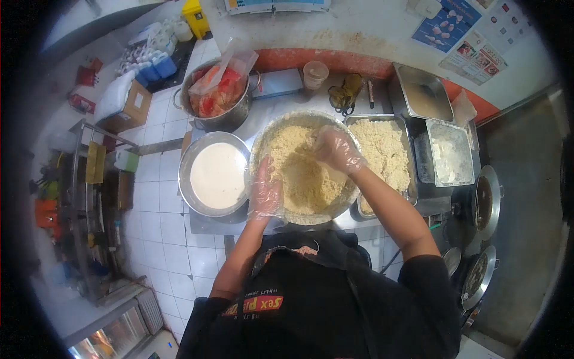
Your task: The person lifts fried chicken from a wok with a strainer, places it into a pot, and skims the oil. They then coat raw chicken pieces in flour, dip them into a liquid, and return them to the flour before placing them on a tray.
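A wide metal bowl (261, 139) of pale yellow, crumbly breading flour (305, 179) stands in front of me. Clear plastic gloves cover both hands. My left hand (266, 190) lies at the bowl's left side, fingers stretched out along the rim and touching the flour. Over the upper right part of the bowl, my right hand (339, 149) is closed, its fingers curled downward at the flour. Whatever it may hold is hidden. Left of the bowl is a metal basin of white batter (218, 173). To the right, a metal tray (412, 190) is filled with breaded pieces (382, 155).
Behind the basin stands a pot (224, 116) with reddish food and a plastic bag. A clear tub (315, 75) and tongs (345, 94) lie near the wall. Metal containers (424, 93) stand at the back right, and pans (487, 197) sit farther right.
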Demonstrator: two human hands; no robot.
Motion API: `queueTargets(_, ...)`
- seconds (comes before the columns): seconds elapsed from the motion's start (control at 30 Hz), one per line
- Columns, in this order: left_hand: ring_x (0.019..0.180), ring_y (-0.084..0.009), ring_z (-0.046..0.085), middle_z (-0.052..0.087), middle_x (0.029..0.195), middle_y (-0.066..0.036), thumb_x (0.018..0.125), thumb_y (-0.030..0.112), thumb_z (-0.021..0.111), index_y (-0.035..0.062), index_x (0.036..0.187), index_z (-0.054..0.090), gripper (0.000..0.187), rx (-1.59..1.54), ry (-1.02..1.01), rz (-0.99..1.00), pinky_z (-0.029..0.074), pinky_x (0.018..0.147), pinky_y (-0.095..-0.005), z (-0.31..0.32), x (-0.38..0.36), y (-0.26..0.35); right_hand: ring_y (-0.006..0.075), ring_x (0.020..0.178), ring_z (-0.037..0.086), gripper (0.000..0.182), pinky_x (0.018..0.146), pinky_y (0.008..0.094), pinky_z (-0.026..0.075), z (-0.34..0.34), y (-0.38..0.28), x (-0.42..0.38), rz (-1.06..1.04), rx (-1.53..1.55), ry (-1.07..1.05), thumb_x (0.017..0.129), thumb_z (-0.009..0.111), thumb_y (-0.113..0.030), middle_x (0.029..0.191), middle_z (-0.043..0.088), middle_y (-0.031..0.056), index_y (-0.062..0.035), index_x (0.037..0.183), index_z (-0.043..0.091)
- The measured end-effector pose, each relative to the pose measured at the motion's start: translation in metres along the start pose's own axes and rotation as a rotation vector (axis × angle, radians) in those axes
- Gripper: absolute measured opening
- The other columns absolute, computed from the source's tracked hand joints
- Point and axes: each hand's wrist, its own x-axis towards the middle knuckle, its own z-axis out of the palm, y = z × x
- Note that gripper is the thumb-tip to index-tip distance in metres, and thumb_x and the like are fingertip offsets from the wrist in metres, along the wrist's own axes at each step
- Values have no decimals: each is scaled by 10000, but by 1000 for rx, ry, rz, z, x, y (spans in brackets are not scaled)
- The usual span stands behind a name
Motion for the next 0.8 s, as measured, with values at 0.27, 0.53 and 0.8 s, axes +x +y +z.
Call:
queueTargets(0.27, 1170, -263, 438, 384, 1351, -148, 746, -63, 479, 67, 1386, 270, 686, -9, -73, -32, 374, 958, -353, -1, 3, 0, 252, 688, 620, 340, 690, 351, 493, -75, -19, -12, 226, 156, -40, 645, 699, -166, 747, 629, 169, -98, 975, 653)
queueTargets(0.53, 1148, -276, 447, 386, 1339, -156, 698, -109, 418, 47, 1376, 281, 710, -13, -132, 75, 375, 955, -364, -4, 6, -11, 213, 725, 619, 415, 677, 325, 488, -148, 39, -87, 306, 35, 219, 629, 681, -182, 805, 628, 139, -51, 1019, 627)
queueTargets(0.8, 1144, -289, 454, 391, 1325, -174, 668, -127, 375, 45, 1381, 257, 743, 0, -139, -38, 399, 922, -351, 5, 9, -1, 311, 778, 606, 375, 736, 371, 480, -114, 126, -176, 491, -145, 277, 627, 725, -257, 813, 621, 193, -53, 933, 652)
